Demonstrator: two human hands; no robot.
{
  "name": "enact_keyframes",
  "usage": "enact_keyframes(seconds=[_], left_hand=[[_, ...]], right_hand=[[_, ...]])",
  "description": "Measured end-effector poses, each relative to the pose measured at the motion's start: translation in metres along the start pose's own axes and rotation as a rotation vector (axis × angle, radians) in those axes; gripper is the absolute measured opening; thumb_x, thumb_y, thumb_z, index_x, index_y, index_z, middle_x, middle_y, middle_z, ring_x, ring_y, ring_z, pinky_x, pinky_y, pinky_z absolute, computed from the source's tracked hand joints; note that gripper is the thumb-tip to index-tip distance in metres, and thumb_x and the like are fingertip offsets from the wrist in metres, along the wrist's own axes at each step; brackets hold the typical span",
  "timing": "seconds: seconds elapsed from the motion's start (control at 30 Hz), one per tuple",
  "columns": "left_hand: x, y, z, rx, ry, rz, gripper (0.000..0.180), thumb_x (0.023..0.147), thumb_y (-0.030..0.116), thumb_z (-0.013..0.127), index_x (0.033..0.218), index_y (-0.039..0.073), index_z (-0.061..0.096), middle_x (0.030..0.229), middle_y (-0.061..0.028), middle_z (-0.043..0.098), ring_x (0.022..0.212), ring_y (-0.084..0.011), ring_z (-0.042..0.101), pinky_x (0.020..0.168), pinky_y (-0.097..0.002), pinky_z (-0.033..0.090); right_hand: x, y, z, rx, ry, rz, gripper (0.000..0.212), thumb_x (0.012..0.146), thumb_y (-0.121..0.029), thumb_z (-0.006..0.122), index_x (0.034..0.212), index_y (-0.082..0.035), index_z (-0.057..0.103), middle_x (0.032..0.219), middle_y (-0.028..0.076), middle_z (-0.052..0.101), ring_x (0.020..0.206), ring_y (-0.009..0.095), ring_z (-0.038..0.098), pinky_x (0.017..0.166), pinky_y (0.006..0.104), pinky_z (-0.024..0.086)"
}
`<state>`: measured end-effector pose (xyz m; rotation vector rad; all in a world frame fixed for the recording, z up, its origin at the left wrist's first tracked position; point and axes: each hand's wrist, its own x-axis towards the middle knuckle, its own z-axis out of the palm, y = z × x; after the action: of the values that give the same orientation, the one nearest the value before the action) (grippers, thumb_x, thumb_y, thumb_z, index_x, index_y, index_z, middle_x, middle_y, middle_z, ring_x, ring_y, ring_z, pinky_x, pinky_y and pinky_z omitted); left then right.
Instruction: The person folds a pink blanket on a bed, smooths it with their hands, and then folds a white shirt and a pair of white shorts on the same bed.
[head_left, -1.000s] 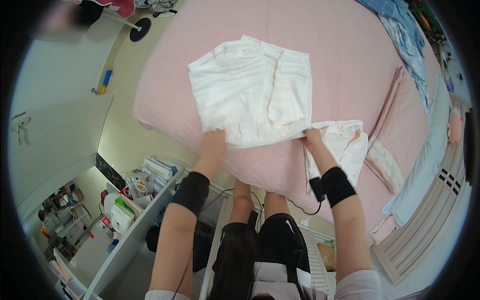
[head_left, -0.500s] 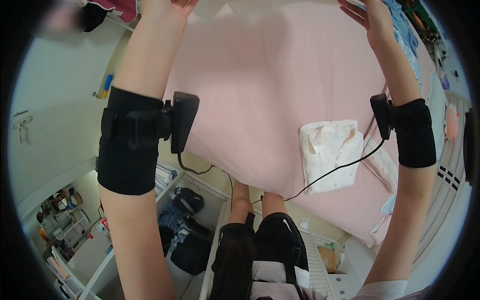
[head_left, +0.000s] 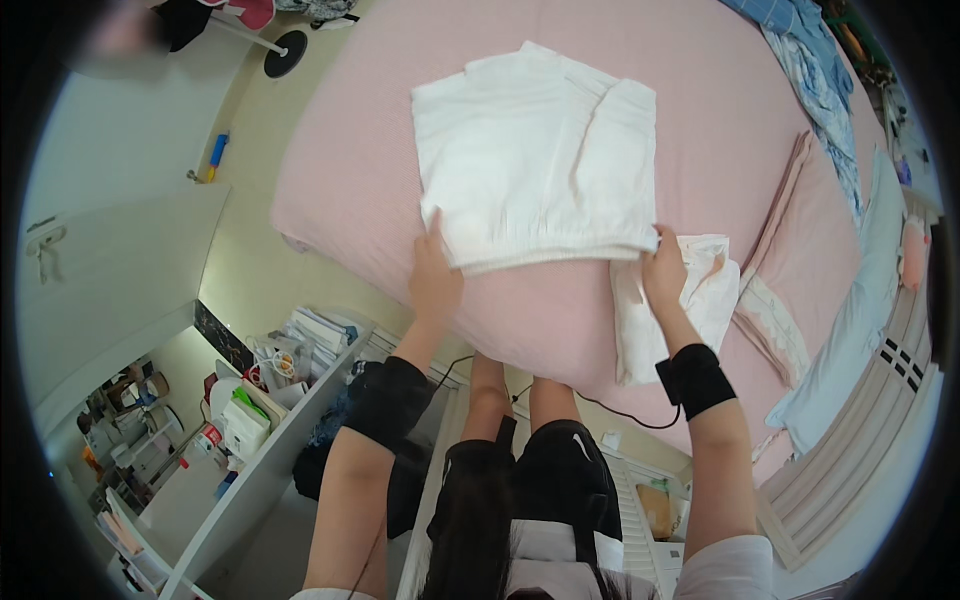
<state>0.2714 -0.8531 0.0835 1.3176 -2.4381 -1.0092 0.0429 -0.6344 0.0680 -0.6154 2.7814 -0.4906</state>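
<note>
A white elastic-waist garment (head_left: 530, 160) is spread on the pink bed, its gathered waistband toward me and its far edge uneven. My left hand (head_left: 437, 275) is closed at the waistband's left corner, with its fingers on the cloth. At the right corner, my right hand (head_left: 664, 265) pinches the band between thumb and fingers. Under and beside my right hand lies a folded white shirt (head_left: 710, 300), partly hidden by that hand and wrist.
The pink bed sheet (head_left: 340, 170) reaches down to my knees. Pink pillows (head_left: 800, 230) and crumpled blue cloth (head_left: 820, 100) lie along the right. At left stand a white door (head_left: 120, 240) and an open drawer (head_left: 260, 540) with dark clothes. Cables run from both arm bands.
Both hands have come down from the far edge of view toward me and closer together. The white garment, only a blur at the top before, now lies spread on the bed.
</note>
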Motion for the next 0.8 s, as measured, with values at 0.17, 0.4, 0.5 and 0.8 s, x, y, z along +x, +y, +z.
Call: enact_keyframes(seconds=[0.17,0.4,0.5,0.8], left_hand=[[-0.028,-0.035,0.024,0.49,-0.253,0.443,0.048,0.073,0.001,0.051,0.12,0.007,0.047,0.118,-0.0148,0.048,0.113,-0.0293,0.042,0.1,-0.0394,0.031],[-0.026,-0.044,0.036,0.422,-0.412,0.464,0.024,0.073,0.008,0.05,0.096,0.003,0.058,0.092,-0.0106,0.054,0.092,-0.0272,0.05,0.085,-0.0383,0.038],[-0.023,-0.029,0.041,0.423,-0.406,0.535,0.022,0.072,0.011,0.053,0.092,0.004,0.058,0.087,-0.0099,0.054,0.086,-0.0271,0.052,0.081,-0.0376,0.04],[-0.023,-0.015,0.039,0.338,-0.664,0.244,0.029,0.078,0.02,0.05,0.097,0.001,0.056,0.079,-0.0176,0.059,0.077,-0.0331,0.057,0.069,-0.0414,0.045]], right_hand=[[-0.031,0.031,0.021,-0.197,0.026,-0.434,0.042,0.069,-0.002,0.051,0.111,-0.004,0.049,0.114,0.014,0.05,0.108,0.031,0.044,0.091,0.0404,0.034],[-0.023,0.033,0.011,-0.093,-0.171,-0.218,0.01,0.069,-0.004,0.055,0.075,-0.007,0.048,0.079,0.009,0.053,0.078,0.028,0.052,0.068,0.0377,0.041],[-0.032,0.064,0.012,-0.126,-0.087,-0.07,0.018,0.068,-0.008,0.061,0.08,-0.007,0.047,0.077,0.01,0.052,0.076,0.029,0.053,0.062,0.0379,0.043],[-0.045,0.073,0.003,-0.053,-0.177,-0.164,0.022,0.069,-0.004,0.061,0.088,-0.006,0.05,0.084,0.009,0.055,0.08,0.027,0.056,0.065,0.0354,0.046]])
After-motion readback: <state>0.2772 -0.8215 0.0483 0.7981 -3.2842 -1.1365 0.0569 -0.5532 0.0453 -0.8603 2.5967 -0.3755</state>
